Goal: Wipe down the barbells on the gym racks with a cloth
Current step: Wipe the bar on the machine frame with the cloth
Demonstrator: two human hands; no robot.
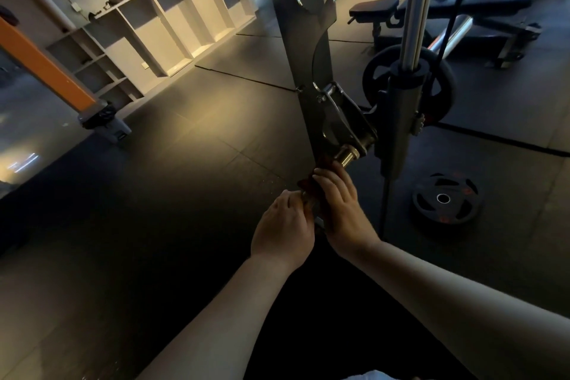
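You are gripping the barbell [348, 155] with both hands, low beside the rack upright [297, 25].

Your right hand [339, 203] is curling over a dark red cloth [308, 183] and pressing it round the bar just below the shiny collar, where the bar is meeting the rack's hook. Your left hand [282, 225] is closing its fingers round the bar close beside it, nearer you. A black weight plate [444, 199] is lying flat on the rubber floor [185, 179] to your right, and white cubby shelves [172, 25] are standing well apart along the wall.
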